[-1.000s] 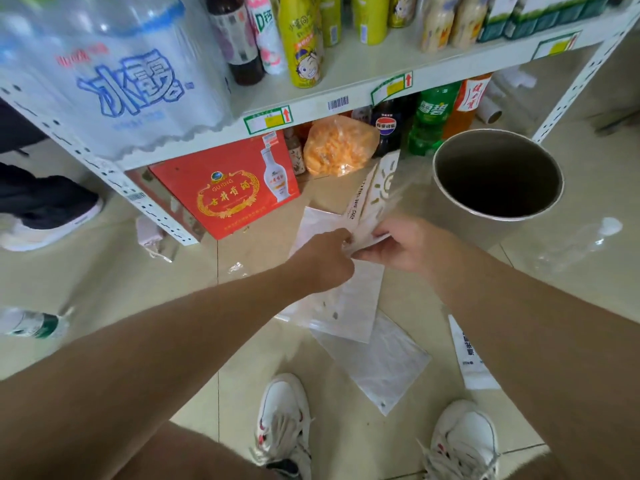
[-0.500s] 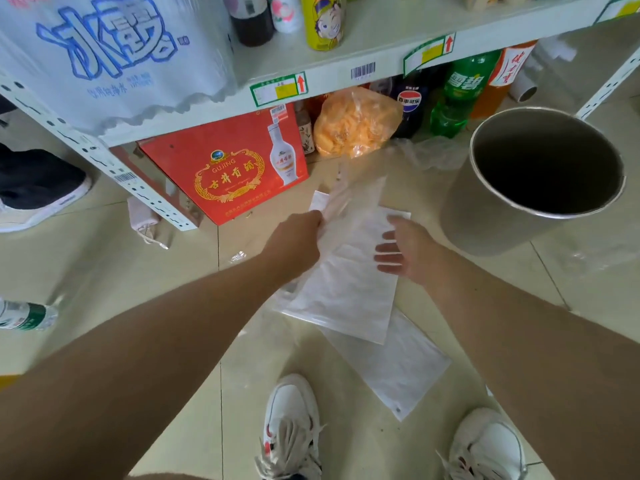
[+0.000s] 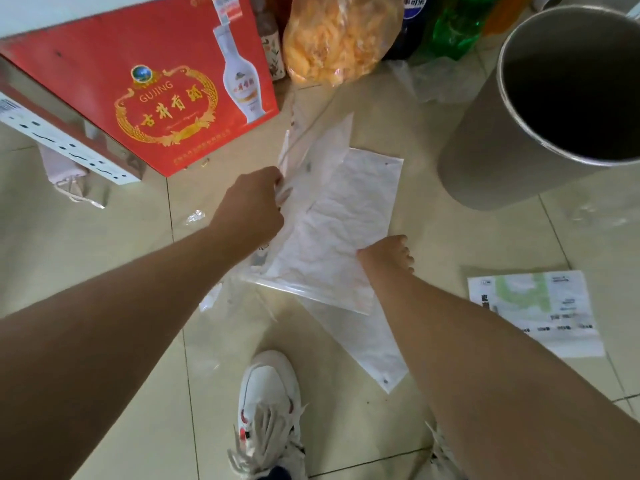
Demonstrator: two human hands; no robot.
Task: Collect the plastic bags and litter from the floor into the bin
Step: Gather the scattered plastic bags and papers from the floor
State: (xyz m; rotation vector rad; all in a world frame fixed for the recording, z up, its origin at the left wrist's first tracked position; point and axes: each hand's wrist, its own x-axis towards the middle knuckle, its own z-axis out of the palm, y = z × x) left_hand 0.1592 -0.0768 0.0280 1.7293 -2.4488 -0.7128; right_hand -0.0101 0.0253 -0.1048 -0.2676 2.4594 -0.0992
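Clear flat plastic bags [image 3: 332, 233] overlap on the tiled floor [image 3: 433, 237], near the grey cylindrical bin [image 3: 485, 161]. My left hand [image 3: 251, 202] pinches one; right hand [image 3: 389, 256] presses flat, open. Slick film risks slipping free.

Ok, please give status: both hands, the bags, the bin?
Left hand grip shut on clear bag. Right hand reaching onto white bag. Bin upright, nothing blocking.

Glossy beige tiled floor [image 3: 433, 216] (grey grout), white shelving upright [image 3: 65, 147].
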